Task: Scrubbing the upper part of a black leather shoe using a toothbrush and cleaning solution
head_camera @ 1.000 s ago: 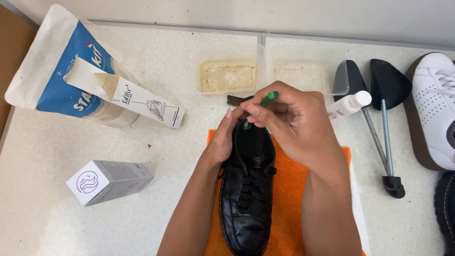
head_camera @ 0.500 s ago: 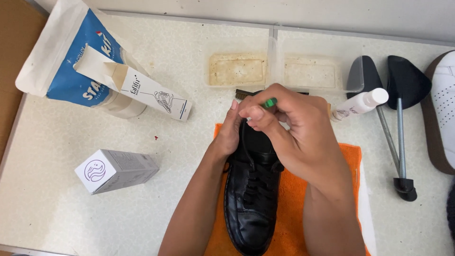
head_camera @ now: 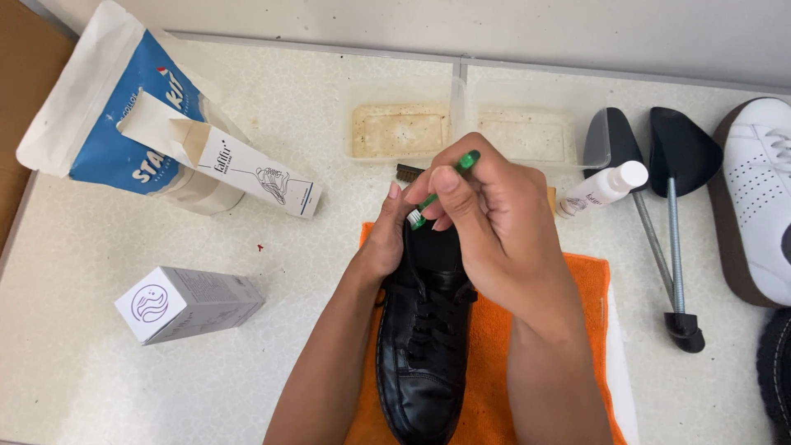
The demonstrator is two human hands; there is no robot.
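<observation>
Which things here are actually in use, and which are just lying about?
In use: black shoe, green toothbrush in the right hand, left hand steadying the shoe, orange cloth under it.

Lying about: white boxes, blue pouch, plastic tubs, small bottle, shoe trees, white sneaker.

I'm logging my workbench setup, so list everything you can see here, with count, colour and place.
black leather lace-up shoe: one, on the orange cloth
orange cloth: one, table centre
green-handled small brush: one, at the shoe's heel opening
clear plastic trays: two, behind the shoe
white bottle: one, lying right
black shoe trees: two, right
white sneaker: one, far right
white cartons: two, left
blue-and-white pouch: one, upper left
left hand: steadies the shoe
right hand: grips the brush
</observation>
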